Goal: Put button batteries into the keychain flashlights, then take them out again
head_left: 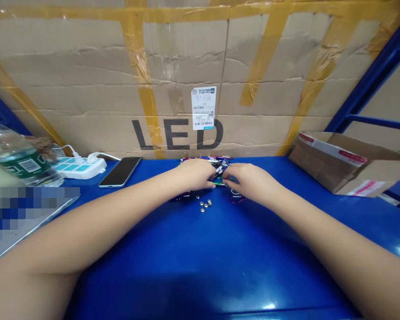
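Over a small heap of shiny, slender metal pieces (220, 166) at the back of the table, my two hands meet from either side. My left hand (196, 173) is curled, its fingertips at a silver piece (219, 170); what it grips is partly hidden. Facing it, my right hand (250, 180) has thumb and fingers bent together at the same heap, and its hold is too small to make out. A green slender piece (219, 183) lies between the hands. Several small round silver button-like discs (206, 205) rest in front. A pink loop (237, 200) shows under my right hand.
The blue table (193, 262) ends at a large cardboard box (173, 58) behind. Left are a phone (120, 172), a white power strip (82, 168) and a plastic bottle (23, 155). An open cardboard box (333, 166) stands right, beside a blue metal frame (370, 80).
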The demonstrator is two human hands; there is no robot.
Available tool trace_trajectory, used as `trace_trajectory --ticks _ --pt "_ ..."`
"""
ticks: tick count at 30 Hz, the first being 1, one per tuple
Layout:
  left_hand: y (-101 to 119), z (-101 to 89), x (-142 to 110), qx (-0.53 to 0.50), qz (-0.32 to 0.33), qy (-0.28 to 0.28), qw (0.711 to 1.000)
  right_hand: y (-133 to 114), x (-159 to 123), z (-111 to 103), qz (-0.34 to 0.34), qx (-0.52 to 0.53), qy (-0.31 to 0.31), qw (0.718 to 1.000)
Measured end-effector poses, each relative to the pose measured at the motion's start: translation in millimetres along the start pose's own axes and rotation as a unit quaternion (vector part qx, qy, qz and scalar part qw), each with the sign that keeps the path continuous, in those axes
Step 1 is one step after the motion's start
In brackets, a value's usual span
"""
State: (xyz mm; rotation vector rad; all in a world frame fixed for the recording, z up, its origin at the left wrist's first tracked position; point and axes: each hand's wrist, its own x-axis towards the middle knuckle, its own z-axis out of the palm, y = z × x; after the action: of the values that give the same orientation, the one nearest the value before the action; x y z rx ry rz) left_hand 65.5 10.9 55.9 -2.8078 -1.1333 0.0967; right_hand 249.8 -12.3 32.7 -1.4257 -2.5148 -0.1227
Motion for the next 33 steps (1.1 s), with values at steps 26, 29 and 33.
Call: trace_trajectory --ticks 26,29,33 --pt "-7.0 18.9 -60.4 -0.178 -0.007 0.193 0.965 -16.9 -0.3 8.8 -0.01 0.444 0.044 0.895" --pt "-9.6 20.3 -60.3 -0.178 -0.001 0.209 0.961 -14.3 0.5 7.6 0.014 0.483 0.048 0.874" --pt "-16.1 18.3 -61.1 -0.177 -0.033 0.242 0.953 4.5 -0.3 -4.0 0.064 0.408 0.116 0.903"
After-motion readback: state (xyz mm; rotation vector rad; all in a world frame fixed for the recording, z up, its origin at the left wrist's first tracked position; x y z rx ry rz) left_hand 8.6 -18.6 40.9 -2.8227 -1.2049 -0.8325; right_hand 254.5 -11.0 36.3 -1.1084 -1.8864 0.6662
